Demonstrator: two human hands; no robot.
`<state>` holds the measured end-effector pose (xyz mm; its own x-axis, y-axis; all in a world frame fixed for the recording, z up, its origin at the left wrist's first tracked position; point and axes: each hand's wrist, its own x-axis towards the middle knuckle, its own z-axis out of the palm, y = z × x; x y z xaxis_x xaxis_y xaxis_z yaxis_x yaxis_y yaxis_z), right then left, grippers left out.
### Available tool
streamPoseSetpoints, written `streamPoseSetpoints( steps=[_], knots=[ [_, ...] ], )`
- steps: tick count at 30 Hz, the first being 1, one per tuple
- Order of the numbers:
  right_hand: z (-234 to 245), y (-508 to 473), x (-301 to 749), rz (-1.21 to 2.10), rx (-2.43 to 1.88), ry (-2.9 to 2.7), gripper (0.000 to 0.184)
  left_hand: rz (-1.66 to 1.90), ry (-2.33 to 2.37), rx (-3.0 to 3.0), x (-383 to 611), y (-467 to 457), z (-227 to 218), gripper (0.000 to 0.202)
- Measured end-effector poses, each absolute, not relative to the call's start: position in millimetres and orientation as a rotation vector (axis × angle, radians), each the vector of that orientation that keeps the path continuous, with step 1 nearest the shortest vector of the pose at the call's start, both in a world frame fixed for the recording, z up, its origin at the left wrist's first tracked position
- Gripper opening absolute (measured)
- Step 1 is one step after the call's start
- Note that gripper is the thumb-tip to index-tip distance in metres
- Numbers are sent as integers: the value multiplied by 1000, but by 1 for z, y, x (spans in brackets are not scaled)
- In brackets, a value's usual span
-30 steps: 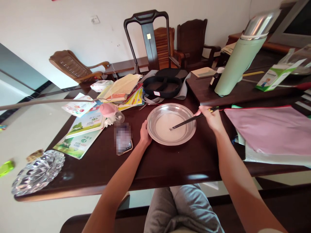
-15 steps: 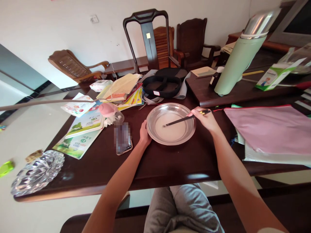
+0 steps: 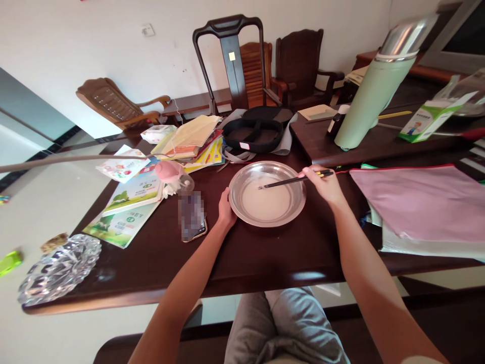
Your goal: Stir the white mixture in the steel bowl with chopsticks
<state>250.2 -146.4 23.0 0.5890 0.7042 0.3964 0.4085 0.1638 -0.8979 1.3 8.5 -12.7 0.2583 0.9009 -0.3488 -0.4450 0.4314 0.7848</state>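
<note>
A round metal basin [image 3: 242,215] stands on the dark table with a whitish, milky liquid [image 3: 267,202] in it. My left hand [image 3: 227,208] grips the basin's left rim, its fingers partly hidden behind the wall. Over the right rim, my right hand [image 3: 322,183] is closed around black chopsticks [image 3: 282,182] with gold-coloured bands near the upper end. Their tips point left, over or in the liquid towards the far side of the basin; whether they touch it I cannot tell.
Left of the basin lie a phone [image 3: 193,217], a pink-lidded bottle [image 3: 171,173], booklets [image 3: 129,194] and a glass dish [image 3: 62,270]. Behind sits an open black case [image 3: 253,136]. A tall green thermos [image 3: 373,91] and a pink zip pouch [image 3: 420,199] are on the right.
My right hand has shifted slightly right, and the chopstick tips have moved up and a little right within the basin. My left hand stays on the rim.
</note>
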Motion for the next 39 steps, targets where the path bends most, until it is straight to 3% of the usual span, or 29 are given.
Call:
streamPoseSetpoints(
  steps=[4, 9, 16, 22, 28, 34, 39],
  knots=[
    [21, -150, 260, 205, -1429, -853, 57, 995, 885, 621, 1, 8, -12, 36],
    [25, -147, 249, 390, -1432, -1044, 58, 990, 876, 604, 1, 7, -10, 35],
    [23, -150, 260, 216, -1427, -842, 60, 989, 883, 578, 2, 5, -6, 35],
    [25, -146, 249, 367, -1436, -1053, 59, 992, 872, 585, 2, 5, -5, 35],
    [23, -150, 260, 211, -1426, -850, 59, 998, 863, 599, 3, 4, -4, 34],
    [26, -148, 249, 385, -1438, -1053, 57, 982, 890, 584, 2, 4, -2, 36],
    [23, -149, 256, 226, -1444, -899, 57, 1002, 889, 579, 2, 4, -3, 34]
  ],
)
